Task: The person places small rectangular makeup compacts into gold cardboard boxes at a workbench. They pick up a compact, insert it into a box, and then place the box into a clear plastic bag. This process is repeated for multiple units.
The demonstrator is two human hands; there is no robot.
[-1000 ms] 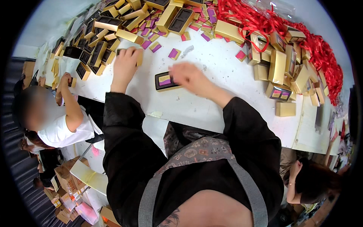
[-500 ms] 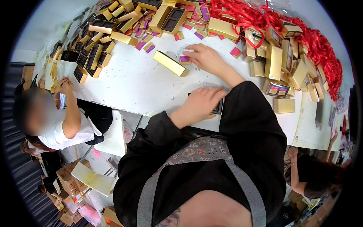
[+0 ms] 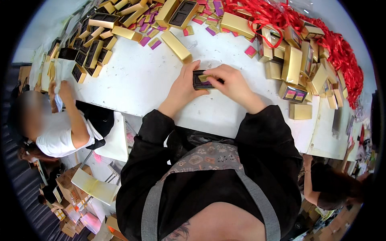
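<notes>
- Trays [image 3: 93,52] of dark plastic, with gold box parts among them, lay heaped well to the left of the small dark tray and up toward the table's far edge; a co-worker in a white shirt [image 3: 60,134] sat below them at the table's left end.
- Left hand [image 3: 181,90] gripped the small dark tray [image 3: 200,80] from its left end, fingers curled closed on the rim and holding it just above the white table [image 3: 136,76].
- A long gold box [image 3: 175,45] lay on the table just beyond the small dark tray, apart from both hands.
- The small dark tray sat between the two hands at the near middle of the table, with a purple piece already showing in one pocket, as far as could be seen.
- Right hand [image 3: 231,82] pinched a small gold piece [image 3: 204,77] between thumb and fingertips, pressed down onto the tray; the pinch was nearly closed.
- By my judgement the step in hand was filling the tray's pockets, and the next move called for seating that piece flat while the left hand kept the tray steady.
- Gold boxes [image 3: 295,66] stood piled to the right of the small dark tray, with red ribbon [image 3: 337,48] heaped behind them.
</notes>
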